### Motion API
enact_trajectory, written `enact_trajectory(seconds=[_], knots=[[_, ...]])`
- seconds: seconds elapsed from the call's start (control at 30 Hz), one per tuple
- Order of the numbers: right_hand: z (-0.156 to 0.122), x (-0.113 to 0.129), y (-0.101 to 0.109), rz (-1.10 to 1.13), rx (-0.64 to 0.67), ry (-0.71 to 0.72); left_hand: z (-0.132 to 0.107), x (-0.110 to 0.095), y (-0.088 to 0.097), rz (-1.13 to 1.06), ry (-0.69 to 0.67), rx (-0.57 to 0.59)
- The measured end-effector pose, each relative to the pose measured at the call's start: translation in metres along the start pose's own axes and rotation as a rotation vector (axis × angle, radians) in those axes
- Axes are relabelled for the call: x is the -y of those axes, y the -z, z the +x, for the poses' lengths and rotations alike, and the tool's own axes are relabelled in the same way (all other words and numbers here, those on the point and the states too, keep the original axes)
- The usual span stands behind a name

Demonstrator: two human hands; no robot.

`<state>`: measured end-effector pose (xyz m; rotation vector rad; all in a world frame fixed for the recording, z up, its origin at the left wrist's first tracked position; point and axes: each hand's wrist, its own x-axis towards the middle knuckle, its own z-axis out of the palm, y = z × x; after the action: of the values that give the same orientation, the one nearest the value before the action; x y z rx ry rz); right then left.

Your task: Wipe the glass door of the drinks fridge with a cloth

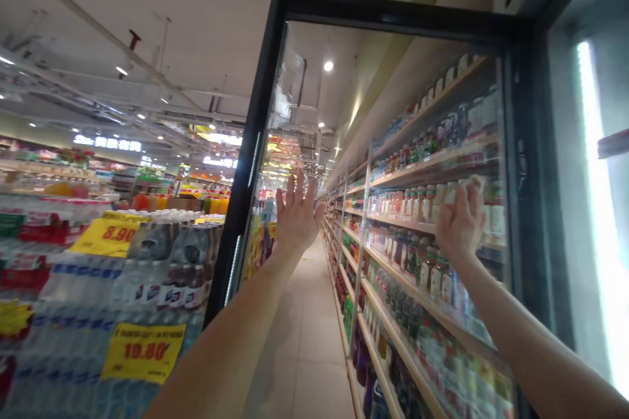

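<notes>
A black-framed glass cooler door stands swung open in front of me. My left hand lies flat against its glass with the fingers spread, holding nothing. My right hand presses a crumpled white cloth against the same glass, further right, close to the hinge side. Both forearms reach up from the bottom of the head view. Through the pane I see the aisle and shelves behind.
Shelves of bottled drinks line the right side of a tiled aisle. Stacked packs of bottles with yellow price signs stand at the left. The lit cooler interior is at the far right.
</notes>
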<state>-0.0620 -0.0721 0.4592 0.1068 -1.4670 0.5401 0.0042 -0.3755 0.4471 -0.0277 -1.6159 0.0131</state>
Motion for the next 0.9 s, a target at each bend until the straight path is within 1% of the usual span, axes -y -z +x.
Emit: enact_trajectory(seconds=[0.03,0.07,0.1,0.13,0.2,0.23,0.27,0.3,0.33,0.37,0.43,0.47,0.5,0.53,0.57,0.6,0.63,0.7,0.73,0.77,0.8,0.83,0.87,0.9], knots=[[-0.001,-0.001,0.000,-0.001,-0.022,-0.036,0.000,-0.001,0.001,0.004,0.006,0.010],[-0.008,0.003,0.000,0.004,-0.019,-0.010,0.000,-0.001,0.002,0.005,0.009,0.016],[-0.019,0.011,0.000,0.012,0.009,0.073,0.000,-0.002,0.003,0.005,0.011,0.018],[-0.034,0.020,0.001,0.025,0.057,0.202,0.000,-0.002,0.003,0.003,0.011,0.018],[-0.065,0.037,0.001,0.060,0.187,0.532,0.000,-0.001,0.004,-0.006,0.004,0.015],[-0.076,0.041,0.002,0.075,0.245,0.677,0.000,-0.001,0.005,-0.011,-0.002,0.015],[-0.083,0.041,0.003,0.082,0.278,0.768,0.000,-0.001,0.005,-0.014,-0.005,0.014],[-0.084,0.036,0.004,0.080,0.286,0.788,0.000,0.000,0.005,-0.017,-0.007,0.011],[-0.079,0.028,0.005,0.067,0.262,0.728,-0.001,0.000,0.005,-0.017,-0.007,0.007],[-0.071,0.017,0.005,0.048,0.207,0.594,0.000,0.000,0.004,-0.015,-0.007,0.003],[-0.048,-0.003,0.005,0.010,0.043,0.225,0.000,0.001,0.004,-0.006,-0.010,-0.002],[-0.038,-0.009,0.004,0.000,-0.023,0.077,0.001,0.000,0.003,0.000,-0.013,-0.004],[-0.033,-0.011,0.003,-0.002,-0.062,-0.007,0.002,0.000,0.003,0.006,-0.014,-0.005],[-0.033,-0.006,0.002,0.004,-0.068,-0.014,0.002,0.000,0.003,0.013,-0.013,-0.008],[-0.037,0.004,0.000,0.015,-0.040,0.050,0.001,0.000,0.002,0.019,-0.011,-0.014],[-0.046,0.018,-0.001,0.030,0.014,0.170,-0.001,0.000,0.002,0.025,-0.013,-0.020],[-0.058,0.034,-0.001,0.050,0.079,0.318,-0.004,0.001,0.002,0.031,-0.025,-0.023],[-0.081,0.063,-0.002,0.089,0.176,0.601,-0.013,0.003,0.003,0.039,-0.097,-0.014],[-0.089,0.070,-0.002,0.101,0.203,0.702,-0.019,0.004,0.004,0.040,-0.145,-0.009],[-0.093,0.071,-0.002,0.104,0.212,0.760,-0.025,0.006,0.005,0.043,-0.185,-0.003],[-0.091,0.066,-0.001,0.096,0.208,0.766,-0.031,0.007,0.006,0.047,-0.211,0.002],[-0.085,0.055,0.000,0.080,0.188,0.713,-0.035,0.008,0.006,0.049,-0.223,0.007],[-0.075,0.040,0.000,0.059,0.152,0.604,-0.038,0.009,0.007,0.050,-0.224,0.011],[-0.063,0.024,0.001,0.038,0.101,0.454,-0.040,0.009,0.008,0.049,-0.223,0.015]])
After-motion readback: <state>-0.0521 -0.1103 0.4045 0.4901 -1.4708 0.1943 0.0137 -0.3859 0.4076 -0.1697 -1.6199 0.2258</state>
